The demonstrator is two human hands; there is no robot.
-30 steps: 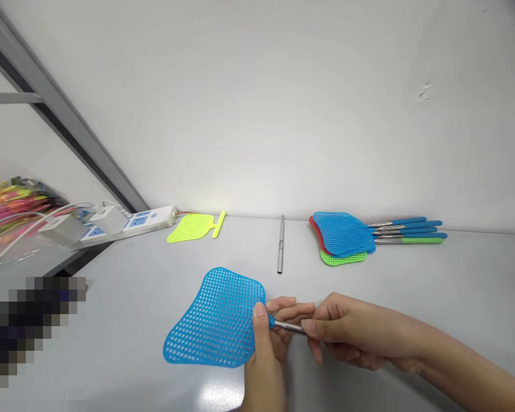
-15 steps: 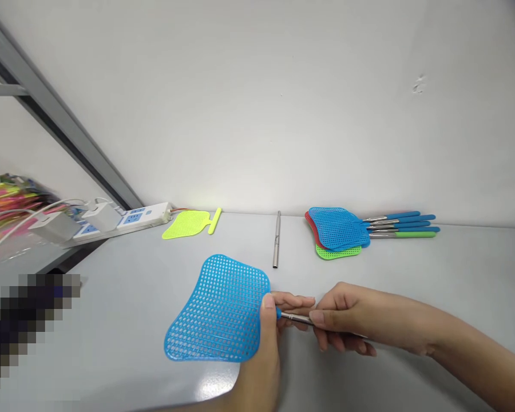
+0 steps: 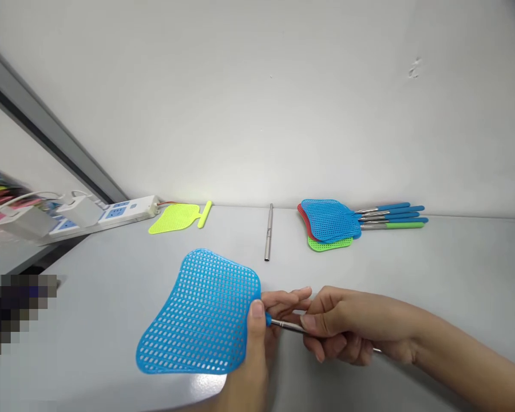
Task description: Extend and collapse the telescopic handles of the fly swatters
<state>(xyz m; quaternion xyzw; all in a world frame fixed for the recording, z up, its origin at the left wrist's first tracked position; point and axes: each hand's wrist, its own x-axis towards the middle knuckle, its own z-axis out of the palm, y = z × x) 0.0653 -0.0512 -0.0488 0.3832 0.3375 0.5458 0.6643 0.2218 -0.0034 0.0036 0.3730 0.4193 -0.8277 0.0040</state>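
Note:
A blue mesh fly swatter head (image 3: 199,313) is held just above the grey table (image 3: 433,274) at the front. My left hand (image 3: 257,349) pinches the head at its neck, thumb on top. My right hand (image 3: 347,326) is closed around the thin metal rod (image 3: 285,326) that enters that neck; most of the rod is hidden under the fingers. The two hands almost touch.
A loose metal rod (image 3: 268,232) lies at the back centre. A yellow swatter head (image 3: 175,218) lies back left beside a power strip (image 3: 111,212) with plugs. Several finished swatters (image 3: 332,224) with blue and green handles are stacked back right against the wall.
The blue swatter head has shifted left and tilted nearer to me. Both hands keep their grip. The view has tipped up a little, so the back objects sit higher in the frame.

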